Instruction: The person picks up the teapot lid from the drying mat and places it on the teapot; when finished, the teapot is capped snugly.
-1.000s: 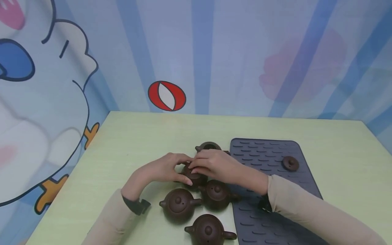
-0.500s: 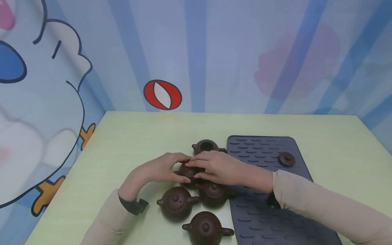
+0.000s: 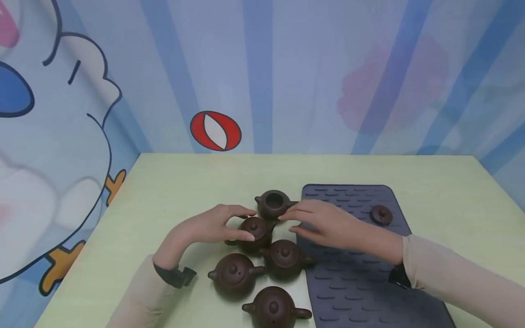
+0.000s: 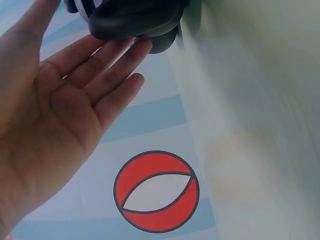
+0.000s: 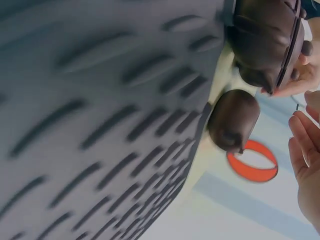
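Observation:
My left hand (image 3: 209, 225) spans a dark brown lidded teapot (image 3: 258, 228), thumb at its front and fingers at its back. In the left wrist view the fingertips (image 4: 145, 46) lie against the dark pot. Just behind stands a teapot without its lid (image 3: 270, 212), its round mouth showing. My right hand (image 3: 324, 223) is held off to the right with fingers extended and nothing in it, fingertips near the lidless pot's handle. A loose teapot lid (image 3: 381, 215) lies on the grey mat (image 3: 348, 291).
Close in front are more lidded teapots: one at the mat's edge (image 3: 283, 265), a left-hand teapot (image 3: 234, 278) and a nearest teapot (image 3: 274, 312). All stand on the pale green table (image 3: 184, 182). A printed cloth backdrop (image 3: 303, 91) rises behind the table.
My right hand has left the teapot in my left hand and moved right, baring its lid and the lidless pot behind. The left hand stays on the teapot.

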The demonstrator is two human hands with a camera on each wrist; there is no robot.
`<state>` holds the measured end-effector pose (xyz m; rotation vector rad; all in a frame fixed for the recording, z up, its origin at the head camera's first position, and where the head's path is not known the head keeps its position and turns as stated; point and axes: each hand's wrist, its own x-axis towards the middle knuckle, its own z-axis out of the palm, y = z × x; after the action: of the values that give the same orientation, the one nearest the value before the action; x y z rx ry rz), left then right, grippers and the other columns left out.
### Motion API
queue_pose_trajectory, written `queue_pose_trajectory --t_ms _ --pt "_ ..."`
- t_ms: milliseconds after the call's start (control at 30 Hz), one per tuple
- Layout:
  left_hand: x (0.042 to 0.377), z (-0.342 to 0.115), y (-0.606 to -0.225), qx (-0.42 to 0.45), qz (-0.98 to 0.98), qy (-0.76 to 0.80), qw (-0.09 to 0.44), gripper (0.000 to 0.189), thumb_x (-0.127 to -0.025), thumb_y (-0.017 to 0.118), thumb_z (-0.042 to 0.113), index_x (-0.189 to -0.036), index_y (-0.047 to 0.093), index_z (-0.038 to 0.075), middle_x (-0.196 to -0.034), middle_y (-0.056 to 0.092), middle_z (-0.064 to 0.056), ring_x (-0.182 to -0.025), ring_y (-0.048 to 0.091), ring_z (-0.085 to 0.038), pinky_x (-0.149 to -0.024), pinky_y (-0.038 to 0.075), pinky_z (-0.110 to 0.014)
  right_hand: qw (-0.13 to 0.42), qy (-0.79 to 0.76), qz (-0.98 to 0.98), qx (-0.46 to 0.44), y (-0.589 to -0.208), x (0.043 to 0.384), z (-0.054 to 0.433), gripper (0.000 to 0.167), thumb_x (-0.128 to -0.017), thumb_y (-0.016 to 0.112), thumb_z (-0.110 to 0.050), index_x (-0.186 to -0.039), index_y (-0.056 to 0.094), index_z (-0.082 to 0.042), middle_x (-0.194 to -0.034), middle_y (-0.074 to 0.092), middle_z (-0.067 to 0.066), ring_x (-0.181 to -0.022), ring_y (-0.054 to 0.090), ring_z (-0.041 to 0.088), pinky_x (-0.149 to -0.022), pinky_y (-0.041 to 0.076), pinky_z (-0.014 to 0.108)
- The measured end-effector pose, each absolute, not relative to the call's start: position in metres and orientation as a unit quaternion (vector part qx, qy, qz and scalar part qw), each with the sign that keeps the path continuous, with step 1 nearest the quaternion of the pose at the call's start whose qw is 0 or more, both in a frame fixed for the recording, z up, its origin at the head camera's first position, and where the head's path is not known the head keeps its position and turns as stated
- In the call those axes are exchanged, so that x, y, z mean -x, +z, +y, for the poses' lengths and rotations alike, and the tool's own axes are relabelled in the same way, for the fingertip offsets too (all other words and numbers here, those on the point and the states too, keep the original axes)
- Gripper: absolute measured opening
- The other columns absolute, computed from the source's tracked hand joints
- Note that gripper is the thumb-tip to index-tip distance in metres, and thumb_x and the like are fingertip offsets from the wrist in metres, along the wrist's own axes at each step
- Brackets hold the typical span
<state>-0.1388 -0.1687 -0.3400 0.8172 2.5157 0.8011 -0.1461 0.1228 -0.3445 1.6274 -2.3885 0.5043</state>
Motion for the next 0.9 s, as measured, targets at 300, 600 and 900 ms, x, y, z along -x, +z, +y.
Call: queue_pose_trajectory --t_ms 300,600,900 --pt "0.153 -0.172 -0.331 -0.278 0.902 0.3 0.136 0.061 -0.086 0.065 0.042 -0.137 0.047 0.013 -0.136 0.05 -0.008 -0.125 0.046 -0.024 -0.102 0.039 -0.046 0.124 0.172 -0.834 -0.509 -0.351 0.142 0.172 0.036 -0.082 0.071 -0.016 -0.117 0.063 -0.016 -0.112 0.062 -0.002 -0.102 0.059 0.014 -0.082 0.052 0.031" --pt "0.19 -0.151 -0.33 -0.289 0.911 0.263 0.129 0.067 -0.086 0.066 0.039 -0.141 0.04 0.011 -0.141 0.044 -0.009 -0.127 0.043 -0.025 -0.101 0.04 -0.045 0.162 0.151 -0.841 -0.494 -0.35 0.138 0.211 0.05 -0.075 0.076 -0.008 -0.12 0.061 -0.02 -0.111 0.063 -0.003 -0.099 0.06 0.014 -0.079 0.053 0.033" --pt "0.198 -0.127 -0.338 -0.313 0.908 0.228 0.161 0.078 -0.083 0.068 0.045 -0.145 0.034 0.012 -0.147 0.037 -0.007 -0.135 0.034 -0.023 -0.109 0.031 -0.041 0.131 0.093 -0.881 -0.445 -0.351 0.141 0.245 0.041 -0.076 0.076 -0.013 -0.115 0.064 -0.013 -0.109 0.062 0.001 -0.096 0.06 0.018 -0.075 0.053 0.035"
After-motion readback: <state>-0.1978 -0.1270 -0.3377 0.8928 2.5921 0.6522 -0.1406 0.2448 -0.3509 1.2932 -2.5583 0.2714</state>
